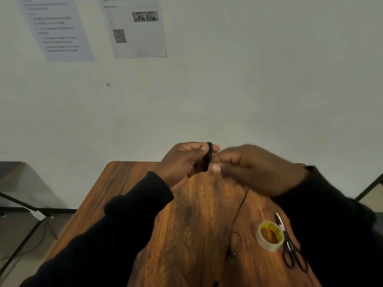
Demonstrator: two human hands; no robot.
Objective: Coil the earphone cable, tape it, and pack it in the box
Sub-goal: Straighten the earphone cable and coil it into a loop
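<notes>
A black earphone cable (pixel 209 157) is wound in several loops around the outstretched fingers of my left hand (pixel 182 162), held above the wooden table (pixel 128 183). My right hand (pixel 255 168), blurred, is right beside the coil with its fingers pinched on the cable. The loose end of the cable (pixel 238 214) hangs down from under my right hand and trails onto the table, ending near an earbud (pixel 232 253). No box is in view.
A roll of clear tape with a yellow core (pixel 269 235) lies at the table's right, with small black-handled scissors (pixel 290 245) just beside it. Two printed sheets (pixel 134 27) hang on the wall ahead. A dark stand (pixel 20 204) is at the left.
</notes>
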